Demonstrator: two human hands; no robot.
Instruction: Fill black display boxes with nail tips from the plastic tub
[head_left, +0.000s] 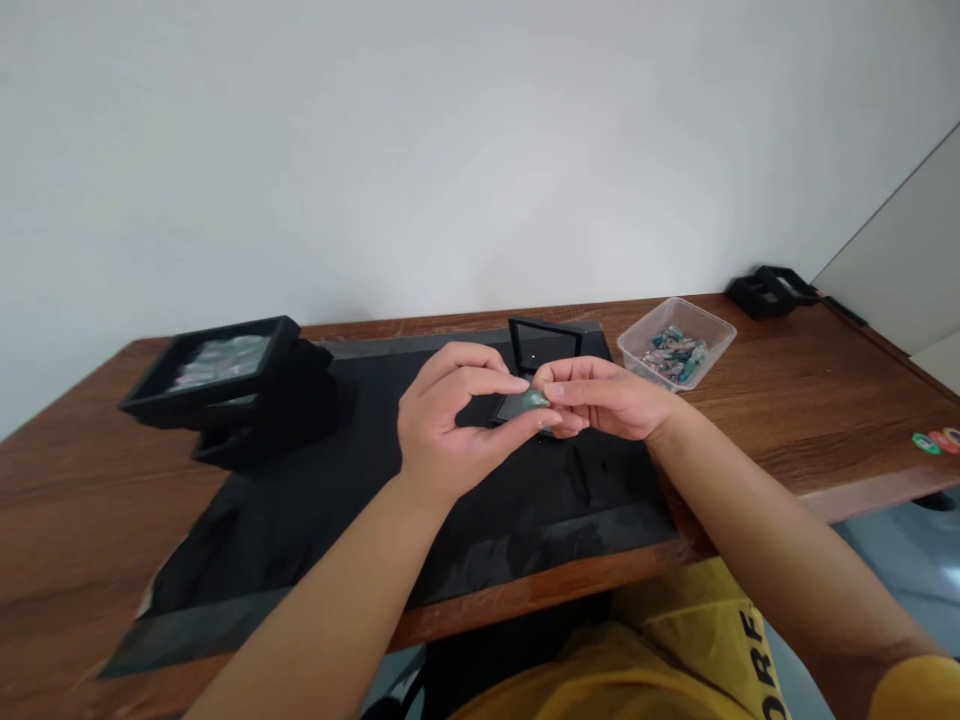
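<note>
"ORF" can be read on yellow shirt (pixel 667 645); green stone (pixel 535 400) pinched, thumb-to-fingers, by L hand (pixel 448 425) & R hand (pixel 604 400).

Lettering: one partial word, on yellow cloth.
Dark capitals (pixel 763 666) on the yellow garment (pixel 675 625), below the front edge of the wooden table (pixel 817 400), run sideways: O, R, then F or E. Coloured discs (pixel 926 443) at the table's right end: marks too small to read.
</note>
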